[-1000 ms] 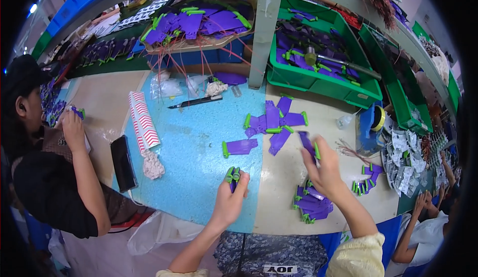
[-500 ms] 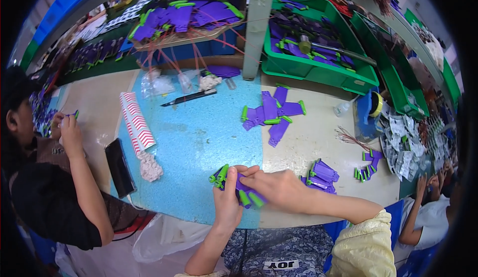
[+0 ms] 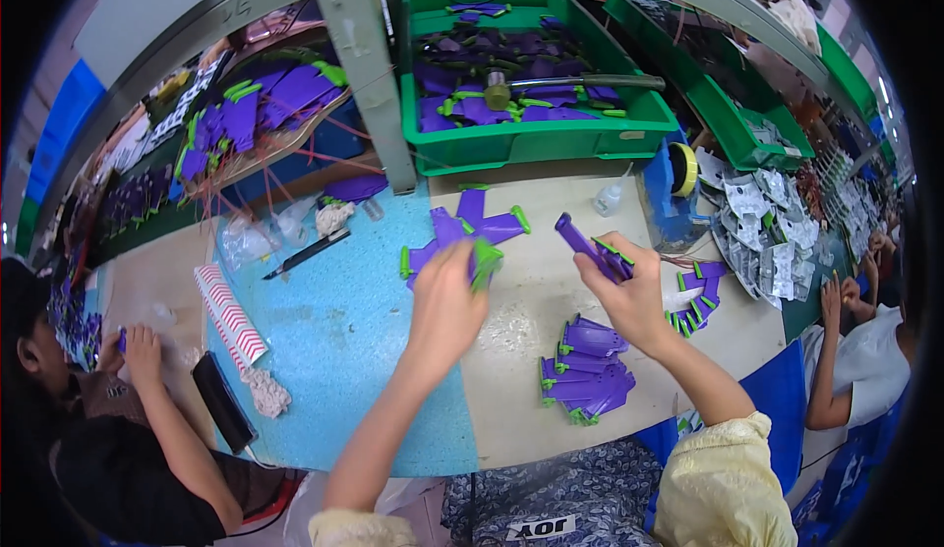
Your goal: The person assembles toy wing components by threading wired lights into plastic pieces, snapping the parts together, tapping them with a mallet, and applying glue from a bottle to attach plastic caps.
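Note:
My left hand [image 3: 447,301] is closed on some purple-and-green plastic pieces [image 3: 485,264], smeared by motion, over the near edge of a loose pile of purple pieces with green ends [image 3: 506,225]. To the right, my right hand [image 3: 634,296] grips a few flat purple plastic pieces [image 3: 593,249], which stick out past the fingers to the upper left. Nearer me, below that hand, a fanned stack of purple pieces with green ends [image 3: 590,375] lies on the table. A small curved group of such pieces [image 3: 700,296] rests to its right.
A green bin [image 3: 551,144] of purple parts stands at the back, a hammer [image 3: 590,82] across it. A grey post [image 3: 366,75] rises left of it. A small bottle [image 3: 609,198], blue tape dispenser [image 3: 674,188], knife [image 3: 307,255] and phone [image 3: 223,404] lie around. A co-worker [image 3: 108,429] sits at left.
My hands, together before, are now apart: the left has reached forward to the pile, the right has moved right holding pieces. The view has shifted, and more of the fanned stack shows.

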`<state>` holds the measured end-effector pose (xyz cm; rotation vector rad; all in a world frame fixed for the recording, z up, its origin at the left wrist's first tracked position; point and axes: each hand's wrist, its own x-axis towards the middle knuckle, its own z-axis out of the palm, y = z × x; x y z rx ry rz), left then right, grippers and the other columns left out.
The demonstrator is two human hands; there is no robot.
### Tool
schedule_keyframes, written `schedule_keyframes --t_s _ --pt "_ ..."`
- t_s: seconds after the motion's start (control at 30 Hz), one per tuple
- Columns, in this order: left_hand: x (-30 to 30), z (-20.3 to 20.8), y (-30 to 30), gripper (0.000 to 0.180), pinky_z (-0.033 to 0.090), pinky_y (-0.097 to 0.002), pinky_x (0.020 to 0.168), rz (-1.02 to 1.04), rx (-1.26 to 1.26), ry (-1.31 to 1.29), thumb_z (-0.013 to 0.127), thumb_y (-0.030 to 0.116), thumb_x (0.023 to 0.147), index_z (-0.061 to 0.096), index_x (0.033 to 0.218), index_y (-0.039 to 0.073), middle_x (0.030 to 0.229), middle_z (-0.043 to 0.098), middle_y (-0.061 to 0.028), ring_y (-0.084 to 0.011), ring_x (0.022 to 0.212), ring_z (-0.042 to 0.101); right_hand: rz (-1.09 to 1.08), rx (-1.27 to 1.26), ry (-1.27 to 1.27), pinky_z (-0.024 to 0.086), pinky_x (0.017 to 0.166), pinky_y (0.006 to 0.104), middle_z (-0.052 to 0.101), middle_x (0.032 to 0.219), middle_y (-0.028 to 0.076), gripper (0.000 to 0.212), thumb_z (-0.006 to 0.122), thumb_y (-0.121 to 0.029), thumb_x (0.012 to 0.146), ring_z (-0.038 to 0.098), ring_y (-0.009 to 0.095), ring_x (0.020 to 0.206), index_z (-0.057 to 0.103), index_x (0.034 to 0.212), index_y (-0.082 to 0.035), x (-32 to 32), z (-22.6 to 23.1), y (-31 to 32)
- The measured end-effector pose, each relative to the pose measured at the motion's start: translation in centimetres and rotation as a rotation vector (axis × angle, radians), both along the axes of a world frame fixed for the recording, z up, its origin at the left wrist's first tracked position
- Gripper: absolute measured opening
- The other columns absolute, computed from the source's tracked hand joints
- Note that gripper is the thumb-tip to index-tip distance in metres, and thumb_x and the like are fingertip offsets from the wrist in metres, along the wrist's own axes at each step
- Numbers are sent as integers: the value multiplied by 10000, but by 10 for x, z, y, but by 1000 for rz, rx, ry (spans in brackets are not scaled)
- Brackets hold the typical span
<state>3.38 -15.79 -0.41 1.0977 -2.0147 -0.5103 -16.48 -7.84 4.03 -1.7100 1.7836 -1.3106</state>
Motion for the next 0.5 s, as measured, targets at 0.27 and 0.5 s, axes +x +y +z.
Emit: schedule_keyframes --t_s 0.27,0.5 --pt "-64 28 -50 373 551 -404 811 -256 628 -42 737 196 805 625 1076 -35 1017 706 -151 -302 967 679 -34 250 -477 457 521 260 628 787 76 105 579 -89 948 584 117 624 540 909 0 -26 5 38" --pt "-66 46 57 434 537 -337 852 -293 960 873 515 169 1001 389 1365 -31 1109 654 -174 -240 1013 652 312 189 -279 470 548 316 675 843 138 539 883 -281 661 616 159 614 624 1009 41 -28 -1 32"
